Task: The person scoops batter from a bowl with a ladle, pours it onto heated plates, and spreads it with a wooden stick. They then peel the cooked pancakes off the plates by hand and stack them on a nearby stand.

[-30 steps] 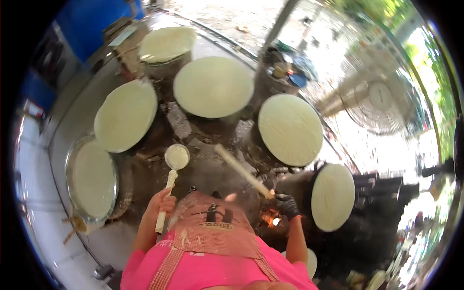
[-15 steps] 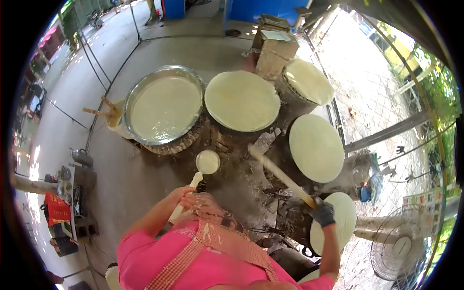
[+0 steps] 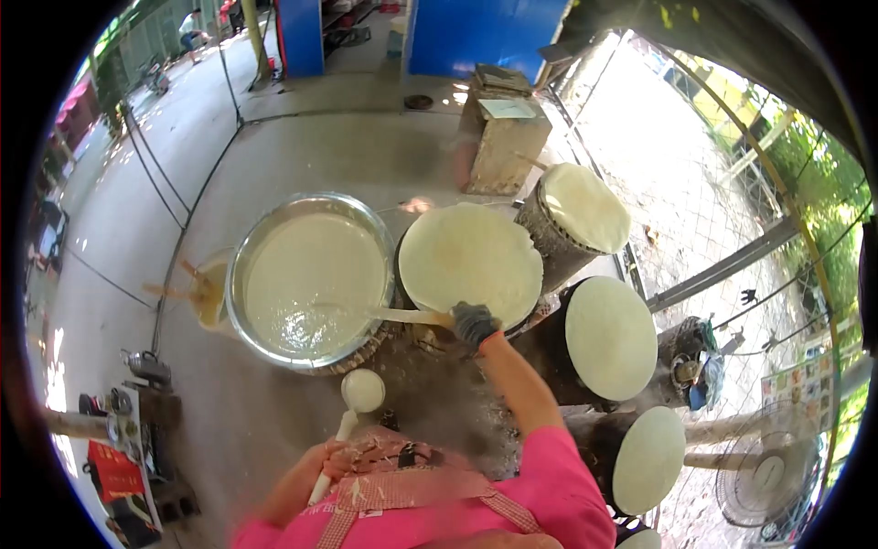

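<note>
My left hand (image 3: 336,455) is closed around the pale handle of a ladle, whose round cup (image 3: 364,391) is full of pale batter. In my right hand (image 3: 476,325), dark-gloved, is a wooden paddle (image 3: 410,316). Its far end reaches over the wide metal basin (image 3: 232,288) of creamy batter (image 3: 311,265); whether the tip is dipped in cannot be made out clearly. The right hand passes above the near edge of a round griddle covered by a thin pale pancake (image 3: 471,252).
More pancake-covered griddles curve round to my right: one at the back (image 3: 585,209), one midway (image 3: 611,337), one nearer (image 3: 649,460). A bucket (image 3: 212,297) with wooden handles stands left of the basin. A cardboard box (image 3: 503,146) is behind; a fan (image 3: 766,476) stands at right.
My right hand has swung with the paddle from the near right griddle across to the basin. My left hand still holds the ladle. The view has shifted, so the basin and griddles appear lower.
</note>
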A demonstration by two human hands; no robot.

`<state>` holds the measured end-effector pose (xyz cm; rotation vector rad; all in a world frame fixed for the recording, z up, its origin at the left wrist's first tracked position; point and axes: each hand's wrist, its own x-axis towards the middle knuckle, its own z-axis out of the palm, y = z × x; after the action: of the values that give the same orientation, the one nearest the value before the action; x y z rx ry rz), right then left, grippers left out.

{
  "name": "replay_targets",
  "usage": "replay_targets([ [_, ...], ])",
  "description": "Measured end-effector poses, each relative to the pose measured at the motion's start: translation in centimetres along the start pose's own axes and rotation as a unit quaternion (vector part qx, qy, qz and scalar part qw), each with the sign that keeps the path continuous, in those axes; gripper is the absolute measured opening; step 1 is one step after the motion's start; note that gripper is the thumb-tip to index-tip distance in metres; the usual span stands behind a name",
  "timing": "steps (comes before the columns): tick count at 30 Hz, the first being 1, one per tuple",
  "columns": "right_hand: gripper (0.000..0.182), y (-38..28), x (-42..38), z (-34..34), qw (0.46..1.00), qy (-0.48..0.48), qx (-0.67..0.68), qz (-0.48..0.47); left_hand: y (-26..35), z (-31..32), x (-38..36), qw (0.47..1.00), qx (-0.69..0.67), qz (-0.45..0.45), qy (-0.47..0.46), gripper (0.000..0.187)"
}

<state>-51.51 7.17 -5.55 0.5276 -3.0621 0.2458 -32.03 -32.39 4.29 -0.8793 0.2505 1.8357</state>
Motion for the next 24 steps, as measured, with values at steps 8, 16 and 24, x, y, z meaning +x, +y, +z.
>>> replay_targets([
  [8,0.014,19.9,12.4,-20.2,0.654,0.125,-0.734,-0.134,1.9,1.6,0.3,0.997,-0.074,0.032,0.004,0.007],
  [16,0.012,37.1,6.1,-37.7,0.833,0.303,0.245,0.394,-0.6,9.8,8.3,0.974,-0.205,0.07,-0.062,0.009],
  [24,0.015,50.1,-2.0,-19.4,0.505,0.507,0.543,0.439,-1.7,13.1,12.8,0.967,-0.21,0.047,-0.139,0.029],
])
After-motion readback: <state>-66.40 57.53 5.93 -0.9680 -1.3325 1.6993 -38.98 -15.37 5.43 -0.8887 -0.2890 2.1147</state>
